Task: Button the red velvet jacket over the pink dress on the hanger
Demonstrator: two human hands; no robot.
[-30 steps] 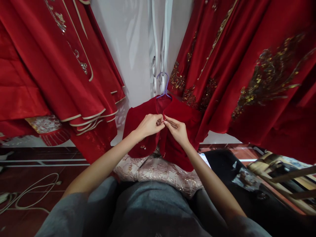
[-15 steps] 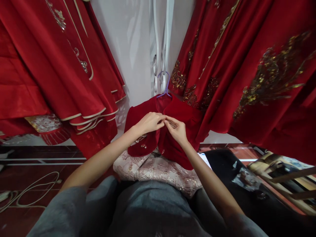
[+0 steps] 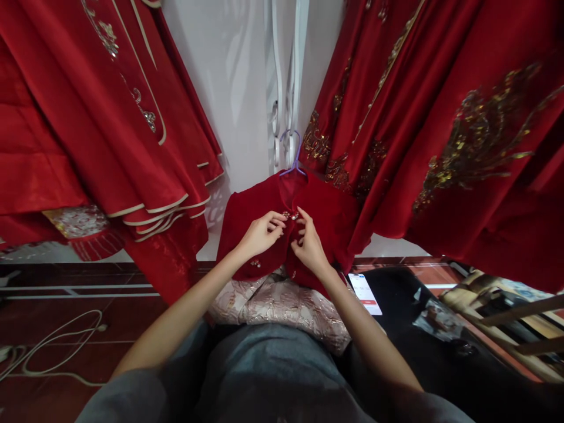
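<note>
A small dark red velvet jacket (image 3: 328, 214) hangs on a purple hanger (image 3: 291, 154) in front of me, low against the white wall. My left hand (image 3: 259, 234) and my right hand (image 3: 308, 245) meet at its front opening, just below a small jewelled button (image 3: 291, 215). The fingers of both hands are curled in a pinch on the two front edges of the jacket. A second small ornament shows lower on the left panel.
Long red embroidered gowns (image 3: 440, 117) hang at the right and more red garments (image 3: 88, 106) at the left. A pale brocade cloth (image 3: 282, 305) lies on my lap. A phone (image 3: 363, 289) rests on a black surface at the right. White cables (image 3: 57, 346) lie on the floor.
Both hands have slid down the jacket's front, from the collar fastening to a little below it. The jewelled button at the collar now shows above my fingers.
</note>
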